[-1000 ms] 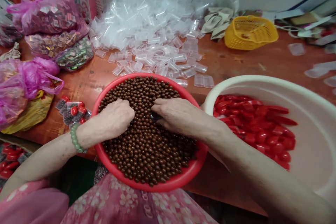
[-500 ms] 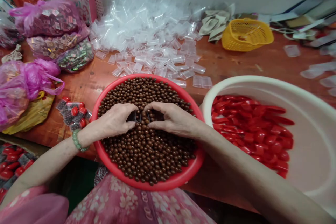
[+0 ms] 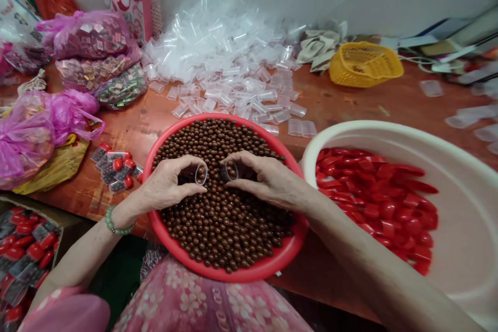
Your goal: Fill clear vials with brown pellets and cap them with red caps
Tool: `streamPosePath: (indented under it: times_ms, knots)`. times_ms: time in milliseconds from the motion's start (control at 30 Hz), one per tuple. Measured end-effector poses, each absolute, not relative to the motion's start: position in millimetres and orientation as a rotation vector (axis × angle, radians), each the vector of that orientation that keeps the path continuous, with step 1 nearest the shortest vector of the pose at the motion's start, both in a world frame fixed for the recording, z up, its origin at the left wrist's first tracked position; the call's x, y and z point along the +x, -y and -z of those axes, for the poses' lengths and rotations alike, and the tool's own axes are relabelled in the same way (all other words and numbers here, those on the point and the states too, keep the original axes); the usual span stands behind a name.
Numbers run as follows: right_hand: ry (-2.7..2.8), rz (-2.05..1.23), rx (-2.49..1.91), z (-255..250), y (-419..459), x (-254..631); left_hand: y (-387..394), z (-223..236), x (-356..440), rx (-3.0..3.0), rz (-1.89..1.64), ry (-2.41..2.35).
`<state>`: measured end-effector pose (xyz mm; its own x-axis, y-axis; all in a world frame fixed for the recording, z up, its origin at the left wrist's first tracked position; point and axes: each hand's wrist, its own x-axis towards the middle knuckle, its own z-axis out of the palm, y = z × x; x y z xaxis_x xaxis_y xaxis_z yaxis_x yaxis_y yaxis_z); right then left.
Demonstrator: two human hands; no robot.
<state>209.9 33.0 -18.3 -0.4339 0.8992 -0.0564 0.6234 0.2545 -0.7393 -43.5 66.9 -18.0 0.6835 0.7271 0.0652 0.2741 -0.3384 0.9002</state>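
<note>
A red basin (image 3: pixel 268 264) heaped with small brown balls (image 3: pixel 221 223) rests at the table edge in front of me. My left hand (image 3: pixel 171 184) is closed round a small clear tube (image 3: pixel 201 174), its open mouth facing right. My right hand (image 3: pixel 260 176) pinches a second clear tube (image 3: pixel 231 171), its mouth facing left; brown balls show inside it. Both hands hover just above the balls, near the basin's middle, a little apart from each other.
A white basin (image 3: pixel 350 129) holding red caps (image 3: pixel 381 192) stands at the right. A pile of clear tubes (image 3: pixel 225 62) lies behind, with a yellow basket (image 3: pixel 363 65), pink bags (image 3: pixel 89 36) at the left, and filled capped tubes (image 3: pixel 116 163).
Both hands have lifted out of the balls, each bringing up a clear tube. The tubes' open ends now face each other; earlier the hands pressed down into the balls.
</note>
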Motion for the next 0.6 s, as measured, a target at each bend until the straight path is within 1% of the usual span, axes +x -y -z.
streamPosePath:
  times_ms: [167,300,400,600]
  knots:
    - [2.235,-0.862,-1.367,27,-33,208,-70,20,-41,2.324,-0.542,-0.888]
    - [2.265,-0.816,-1.328,31,-36,205,-70,17,-31,2.503,-0.411,-0.946]
    - [2.298,-0.765,-1.340,31,-38,204,-71,16,-26,2.493,-0.354,-0.940]
    - [2.280,-0.789,-1.380,35,-36,205,-76,20,-31,2.369,-0.391,-0.885]
